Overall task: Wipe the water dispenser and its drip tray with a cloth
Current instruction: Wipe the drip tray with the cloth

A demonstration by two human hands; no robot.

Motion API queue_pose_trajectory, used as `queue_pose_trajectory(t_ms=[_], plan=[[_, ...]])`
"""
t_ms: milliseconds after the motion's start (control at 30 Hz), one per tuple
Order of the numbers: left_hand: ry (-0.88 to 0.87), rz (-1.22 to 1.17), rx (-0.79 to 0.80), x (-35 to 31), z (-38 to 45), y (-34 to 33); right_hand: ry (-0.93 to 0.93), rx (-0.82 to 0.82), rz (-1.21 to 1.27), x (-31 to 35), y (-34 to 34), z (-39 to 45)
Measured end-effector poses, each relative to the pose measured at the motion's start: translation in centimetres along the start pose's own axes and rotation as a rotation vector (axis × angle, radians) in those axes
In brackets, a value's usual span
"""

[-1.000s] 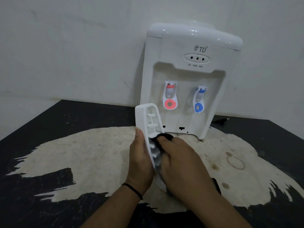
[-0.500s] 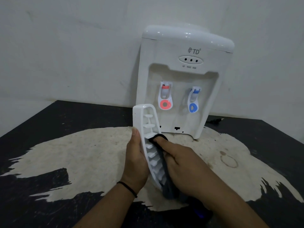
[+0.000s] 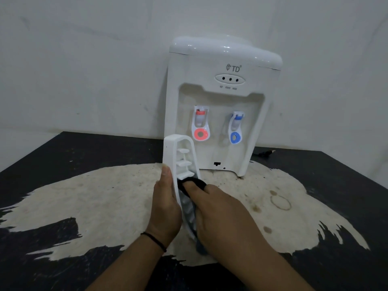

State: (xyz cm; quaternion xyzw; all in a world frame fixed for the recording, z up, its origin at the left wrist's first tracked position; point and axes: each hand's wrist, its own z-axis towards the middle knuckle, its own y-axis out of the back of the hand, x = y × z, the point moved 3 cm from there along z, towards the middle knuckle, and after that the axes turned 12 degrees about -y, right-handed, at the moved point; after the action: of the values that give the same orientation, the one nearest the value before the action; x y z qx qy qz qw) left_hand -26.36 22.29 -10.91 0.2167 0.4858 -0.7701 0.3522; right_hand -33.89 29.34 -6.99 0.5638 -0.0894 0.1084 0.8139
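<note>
— Holding anything, those two hands?

— Yes. The left hand (image 3: 165, 204) is wrapped around the outer edge of a white slotted plastic drip tray (image 3: 175, 153), which stands on end, tilted slightly, lifted in front of the dispenser. A thin black band sits on that wrist.

— And the right hand (image 3: 218, 215)?

— It is closed on a dark grey cloth (image 3: 190, 181) and pushes it against the ribbed inner face of the tray, about halfway up. More of the cloth hangs below the palm.

— Where is the machine itself?

— The white plastic countertop water dispenser (image 3: 224, 97) stands upright at the back of the black tabletop (image 3: 63, 154), close to the pale wall (image 3: 84, 59). It has a red tap (image 3: 201, 124) on the left and a blue tap (image 3: 236, 128) on the right, under three small indicator lights. The tray's top end overlaps its lower left corner in the view.

— And the surface beneath?

— A large worn, pale patch (image 3: 105, 200) spreads across the table, with brownish ring stains to the right. A dark plug (image 3: 263, 153) lies behind the dispenser's right side.
</note>
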Motion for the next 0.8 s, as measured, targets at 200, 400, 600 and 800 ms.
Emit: queue_pose_trajectory(t_ms=[200, 400, 600, 800], plan=[[-0.031, 0.076, 0.025, 0.0, -0.1, 0.0, -0.062, -0.018, -0.018, -0.4, -0.2, -0.6], [-0.07, 0.169, 0.109, 0.2, -0.1, -0.2, -0.157, -0.141, -0.189, -0.1, 1.4, -1.2], [-0.052, 0.158, 0.068, 0.0, 0.1, 0.1, -0.275, -0.081, 0.29, -1.9, 2.3, -2.6], [0.076, 0.049, -0.04, 0.5, 0.6, 0.9, -0.344, -0.13, 0.555, -2.9, 1.9, -2.7]])
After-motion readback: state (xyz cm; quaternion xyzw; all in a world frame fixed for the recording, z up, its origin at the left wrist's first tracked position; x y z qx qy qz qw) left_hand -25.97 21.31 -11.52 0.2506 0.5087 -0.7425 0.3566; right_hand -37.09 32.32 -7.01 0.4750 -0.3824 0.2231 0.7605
